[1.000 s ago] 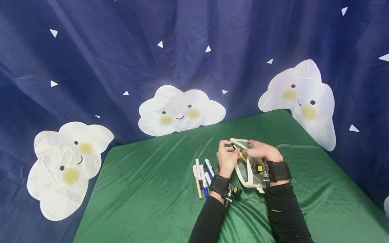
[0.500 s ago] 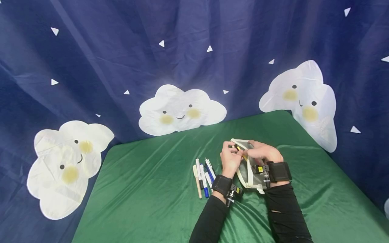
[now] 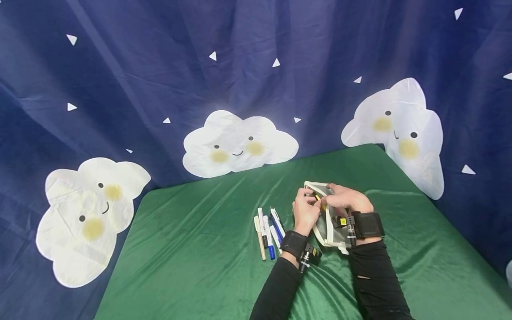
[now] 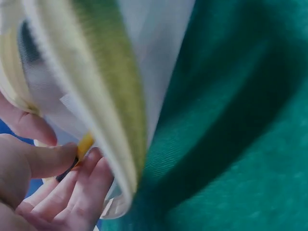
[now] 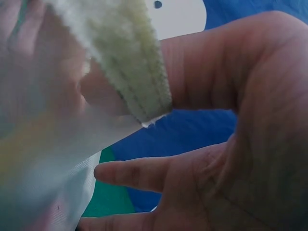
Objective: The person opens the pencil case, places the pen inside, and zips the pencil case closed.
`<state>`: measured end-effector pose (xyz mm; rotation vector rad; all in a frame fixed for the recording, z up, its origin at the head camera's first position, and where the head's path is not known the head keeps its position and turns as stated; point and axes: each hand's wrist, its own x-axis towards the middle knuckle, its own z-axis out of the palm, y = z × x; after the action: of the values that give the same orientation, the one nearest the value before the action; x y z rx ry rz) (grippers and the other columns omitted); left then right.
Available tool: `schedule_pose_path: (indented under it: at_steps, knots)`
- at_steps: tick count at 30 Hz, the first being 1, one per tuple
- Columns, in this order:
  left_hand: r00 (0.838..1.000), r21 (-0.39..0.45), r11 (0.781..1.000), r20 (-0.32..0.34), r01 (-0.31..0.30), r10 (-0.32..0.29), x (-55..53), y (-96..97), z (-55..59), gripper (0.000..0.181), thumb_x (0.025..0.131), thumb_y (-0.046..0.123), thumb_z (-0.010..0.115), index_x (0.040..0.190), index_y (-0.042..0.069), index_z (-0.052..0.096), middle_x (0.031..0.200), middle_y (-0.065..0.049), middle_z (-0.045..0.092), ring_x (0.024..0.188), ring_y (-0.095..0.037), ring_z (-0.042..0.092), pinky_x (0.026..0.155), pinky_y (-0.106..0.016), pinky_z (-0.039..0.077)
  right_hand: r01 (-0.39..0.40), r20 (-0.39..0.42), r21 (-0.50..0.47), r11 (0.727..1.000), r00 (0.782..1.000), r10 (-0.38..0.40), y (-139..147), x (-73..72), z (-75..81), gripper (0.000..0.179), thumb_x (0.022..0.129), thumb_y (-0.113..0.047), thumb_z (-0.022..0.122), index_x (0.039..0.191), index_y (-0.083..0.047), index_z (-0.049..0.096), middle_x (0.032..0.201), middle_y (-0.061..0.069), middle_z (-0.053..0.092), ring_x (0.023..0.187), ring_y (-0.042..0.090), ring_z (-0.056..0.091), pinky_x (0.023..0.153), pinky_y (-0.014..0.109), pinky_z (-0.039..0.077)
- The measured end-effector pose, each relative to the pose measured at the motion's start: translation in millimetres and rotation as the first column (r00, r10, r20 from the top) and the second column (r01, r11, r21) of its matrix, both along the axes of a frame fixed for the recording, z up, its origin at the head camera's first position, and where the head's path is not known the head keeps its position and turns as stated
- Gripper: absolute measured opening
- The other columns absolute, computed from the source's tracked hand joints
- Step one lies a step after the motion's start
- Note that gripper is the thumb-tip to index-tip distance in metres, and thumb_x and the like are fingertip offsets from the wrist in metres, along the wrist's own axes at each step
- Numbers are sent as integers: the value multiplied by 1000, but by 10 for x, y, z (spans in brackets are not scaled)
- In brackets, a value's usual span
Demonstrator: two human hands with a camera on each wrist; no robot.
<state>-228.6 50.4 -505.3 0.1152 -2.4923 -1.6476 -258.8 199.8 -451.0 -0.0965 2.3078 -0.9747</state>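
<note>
A translucent mesh zip pouch (image 3: 329, 226) with cream edging stands with its mouth spread between my hands. My left hand (image 3: 305, 213) reaches in at its left side and pinches a slim yellow-and-black pen (image 4: 84, 144) between thumb and fingers. In the head view, the pen's black end (image 3: 315, 194) points up and left, and its lower part is hidden by the hands and pouch. My right hand (image 3: 352, 198) holds the pouch's right side. In the right wrist view, its thumb passes behind the cream zipper strip (image 5: 130, 62) while other fingers stretch along the mesh wall.
Left of my left wrist lies a loose group of pens and markers: a beige pen (image 3: 260, 238), a blue-capped white marker (image 3: 269, 238) and several others. Green cloth (image 3: 192, 249) covers the table. A dark blue curtain (image 3: 240, 84) with cloud faces hangs behind.
My left hand has moved slightly right, further into the pouch mouth, carrying the pen with it. The right hand and the pens on the cloth have stayed about where they were.
</note>
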Motion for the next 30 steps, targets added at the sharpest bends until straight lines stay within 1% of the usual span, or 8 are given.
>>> schedule_pose_path:
  at_steps: [11,15,17,20,22,24,27,30]
  knots:
    - [998,-137,989,48,52,-46,-41,54,-45,31,78,0,67,101,20,65,80,7,79,87,-15,73,79,-26,55,16,7,-71,997,1000,-15,-37,0,-10,79,99,-35,52,161,-9,12,56,0,41,43,13,29,45,27,30]
    - [998,-178,983,40,46,-39,-73,73,-47,28,78,-1,66,98,19,68,75,8,78,96,-22,70,80,-27,54,-4,-31,-46,999,1000,2,-31,14,-4,77,97,-38,54,158,-7,19,75,14,54,54,20,44,50,29,35]
    - [998,-193,980,46,43,-34,-78,77,-49,27,77,-1,67,95,19,70,75,8,78,95,-23,70,81,-28,54,-15,-55,-19,1000,998,14,-28,23,2,80,96,-41,56,158,-5,20,101,26,63,75,26,58,58,30,42]
    - [998,-211,976,54,48,-37,-83,79,-47,26,78,-1,69,94,19,72,76,8,78,89,-20,70,79,-26,54,-14,-58,-16,1000,998,13,-32,21,3,85,96,-45,56,160,-4,17,131,32,53,89,31,59,62,34,48]
    - [997,-212,976,62,58,-46,-87,81,-45,27,78,-1,69,94,20,72,77,7,78,83,-17,68,77,-25,53,-18,-63,-16,1000,998,17,-34,11,0,86,97,-46,55,160,-3,14,123,30,57,82,27,59,60,33,48]
    - [996,-204,976,69,68,-55,-90,84,-40,28,78,-2,69,96,20,73,78,7,77,80,-15,68,76,-23,52,-17,-50,-25,1000,999,16,-38,0,-7,83,98,-43,53,160,-4,14,92,21,62,58,21,51,50,31,43]
    - [994,-195,977,81,84,-69,-90,87,-32,32,76,-3,68,99,20,73,79,7,78,82,-15,69,76,-22,52,-16,-34,-42,999,999,15,-41,-3,-19,78,99,-40,53,158,-5,18,71,10,52,50,17,40,47,29,37]
    - [992,-178,979,100,95,-78,-87,91,-32,34,75,0,70,102,21,70,79,7,78,90,-20,68,80,-26,53,0,-34,-80,997,999,-3,-44,13,-14,78,98,-42,56,157,-5,22,100,15,59,73,20,52,58,29,41]
